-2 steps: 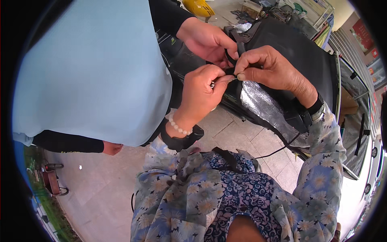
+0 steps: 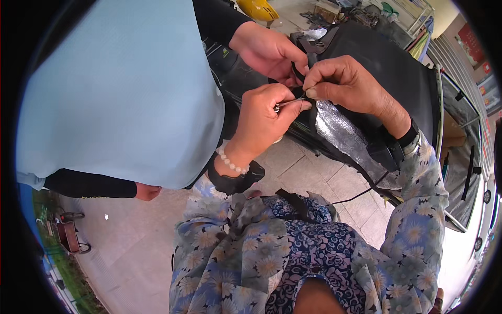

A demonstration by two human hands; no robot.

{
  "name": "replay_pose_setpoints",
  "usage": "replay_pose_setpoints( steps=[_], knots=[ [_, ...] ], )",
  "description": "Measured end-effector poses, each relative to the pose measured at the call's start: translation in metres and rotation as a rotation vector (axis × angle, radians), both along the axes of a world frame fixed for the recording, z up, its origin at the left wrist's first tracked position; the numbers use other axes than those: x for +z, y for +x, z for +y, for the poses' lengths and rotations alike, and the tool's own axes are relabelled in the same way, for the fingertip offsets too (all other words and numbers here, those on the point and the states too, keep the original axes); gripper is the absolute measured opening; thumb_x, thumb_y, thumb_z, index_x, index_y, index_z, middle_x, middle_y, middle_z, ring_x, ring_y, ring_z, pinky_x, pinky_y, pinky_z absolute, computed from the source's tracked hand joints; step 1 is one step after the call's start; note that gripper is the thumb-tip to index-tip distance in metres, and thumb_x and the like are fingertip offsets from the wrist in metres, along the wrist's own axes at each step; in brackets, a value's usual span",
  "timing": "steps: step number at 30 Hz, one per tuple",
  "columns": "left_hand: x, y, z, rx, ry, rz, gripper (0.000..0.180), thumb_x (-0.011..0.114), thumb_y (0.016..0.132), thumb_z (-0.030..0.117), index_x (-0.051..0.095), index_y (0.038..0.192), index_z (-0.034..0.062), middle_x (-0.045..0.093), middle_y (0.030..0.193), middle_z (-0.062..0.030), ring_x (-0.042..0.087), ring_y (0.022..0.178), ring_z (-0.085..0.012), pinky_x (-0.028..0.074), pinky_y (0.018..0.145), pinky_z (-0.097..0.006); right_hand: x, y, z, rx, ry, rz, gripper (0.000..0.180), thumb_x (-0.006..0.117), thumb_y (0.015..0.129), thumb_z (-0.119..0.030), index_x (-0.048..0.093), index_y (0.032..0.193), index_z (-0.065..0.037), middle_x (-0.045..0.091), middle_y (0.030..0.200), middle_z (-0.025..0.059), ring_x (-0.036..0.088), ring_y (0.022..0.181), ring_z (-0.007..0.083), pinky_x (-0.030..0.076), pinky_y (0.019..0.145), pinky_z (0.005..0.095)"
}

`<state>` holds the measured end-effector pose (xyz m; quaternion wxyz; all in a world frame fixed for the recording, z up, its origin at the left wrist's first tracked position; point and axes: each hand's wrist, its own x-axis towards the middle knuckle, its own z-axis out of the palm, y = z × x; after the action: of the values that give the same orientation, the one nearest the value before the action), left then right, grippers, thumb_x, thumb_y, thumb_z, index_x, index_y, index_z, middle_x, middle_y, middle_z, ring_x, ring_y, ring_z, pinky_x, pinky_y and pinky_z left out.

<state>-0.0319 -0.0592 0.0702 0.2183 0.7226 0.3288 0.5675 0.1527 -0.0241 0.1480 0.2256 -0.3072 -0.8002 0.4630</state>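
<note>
My left hand (image 2: 264, 118) is closed round a thin metal needle-like tool (image 2: 291, 102), its tip pointing right toward my other hand. Thumb and forefinger of my right hand (image 2: 348, 86) pinch together just above that tip. What they hold is too small to make out; a fine thread-like line shows beside them. Both hands are at the edge of a black padded cover (image 2: 379, 63) with a silver foil lining (image 2: 340, 125). A co-worker's hand (image 2: 272, 52) in a black sleeve grips a black strip of the edge, touching close to my right fingers.
A co-worker in a light blue top (image 2: 120, 99) stands close at my left. A black cord (image 2: 361, 198) runs from the cover toward my body. Beyond lie a yellow helmet (image 2: 258, 9) and piled clutter (image 2: 361, 18). A red tricycle (image 2: 68, 235) stands at the far left on pale paving.
My right hand has risen slightly, and its fingertips have come a little away from the tool's tip. My left thumb has shifted a little; the co-worker's hand stays put.
</note>
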Motion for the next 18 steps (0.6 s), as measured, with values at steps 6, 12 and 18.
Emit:
replay_pose_setpoints(
  steps=[6,12,18],
  knots=[
    [0.003,-0.005,0.0,-0.253,-0.306,-0.085,0.029,0.062,0.085,0.025,0.06,0.072,-0.0019,0.053,0.054,-0.0018,0.044,0.047,-0.0064,0.034,0.045,-0.021,-0.005,0.0,0.004,-0.056,0.159,-0.13,0.007,0.057,0.081,0.001,0.06,0.087,0.003,0.058,0.074,0.0008,0.051,0.07,0.0053,0.043,0.063,0.0221],
    [0.006,-0.004,0.008,-0.616,-0.901,-0.529,0.071,0.03,0.091,0.057,0.061,0.076,-0.005,0.05,0.052,-0.0079,0.034,0.037,-0.0101,0.029,0.039,-0.023,-0.01,0.009,0.001,0.015,0.619,-0.212,0.011,0.061,0.072,-0.006,0.061,0.082,-0.003,0.06,0.076,0.0121,0.059,0.066,0.0275,0.046,0.06,0.0335],
    [0.005,-0.002,0.009,-0.715,-0.981,-0.636,0.072,0.029,0.09,0.059,0.062,0.081,-0.0047,0.049,0.052,-0.0066,0.033,0.037,-0.0099,0.027,0.039,-0.024,-0.007,0.001,-0.018,-0.09,0.876,-0.524,0.013,0.059,0.069,-0.008,0.063,0.081,-0.006,0.058,0.079,0.0133,0.058,0.072,0.0325,0.046,0.06,0.0395]
  ],
)
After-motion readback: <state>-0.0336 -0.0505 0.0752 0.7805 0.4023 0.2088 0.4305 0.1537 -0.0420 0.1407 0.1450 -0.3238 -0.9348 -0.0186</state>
